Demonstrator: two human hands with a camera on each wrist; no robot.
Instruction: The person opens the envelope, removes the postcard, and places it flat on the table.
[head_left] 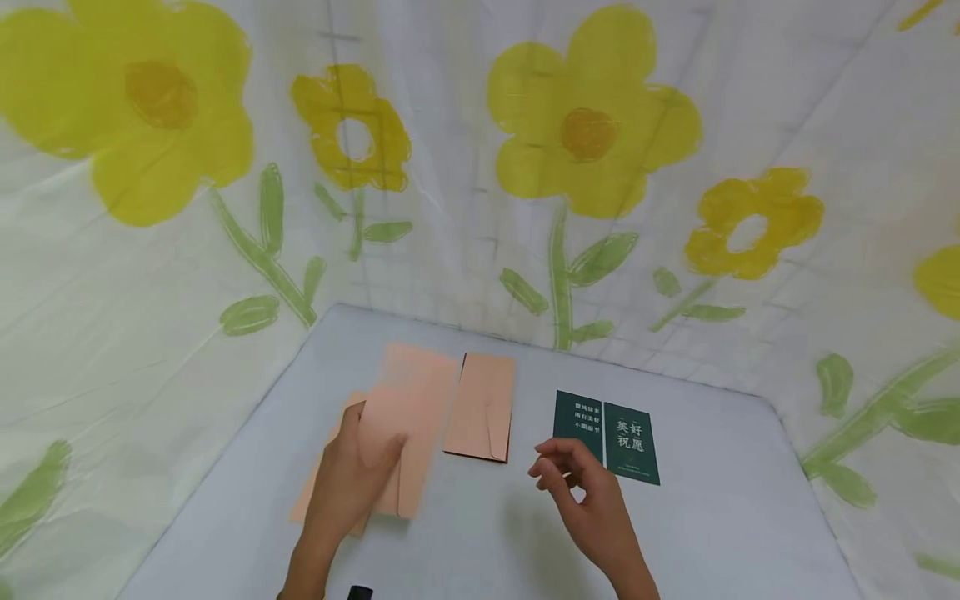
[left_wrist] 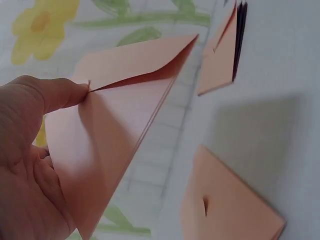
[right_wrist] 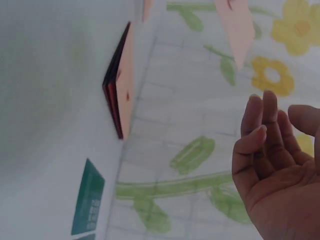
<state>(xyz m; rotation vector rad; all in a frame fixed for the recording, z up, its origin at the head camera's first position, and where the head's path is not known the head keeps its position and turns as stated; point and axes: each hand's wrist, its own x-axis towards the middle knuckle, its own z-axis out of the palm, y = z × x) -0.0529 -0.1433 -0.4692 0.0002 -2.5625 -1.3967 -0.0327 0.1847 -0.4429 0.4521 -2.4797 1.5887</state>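
Note:
My left hand (head_left: 341, 487) pinches a pink envelope (head_left: 423, 392) over the left part of the table, thumb on its flap side and fingers behind it. In the left wrist view the flap of this envelope (left_wrist: 125, 117) stands slightly away from its body. Below it on the table lies more pink envelope paper (head_left: 311, 496), partly covered by the hand. My right hand (head_left: 588, 504), holding nothing, hovers with loosely bent fingers at the near edge of two dark green cards (head_left: 632, 442) printed with white characters.
A small stack topped by a pink envelope (head_left: 483, 404) lies mid-table, with dark edges showing beneath it in the right wrist view. A black object (head_left: 360, 592) pokes in at the bottom edge. White cloth with painted yellow flowers (head_left: 588, 133) hangs behind the white table (head_left: 720, 517).

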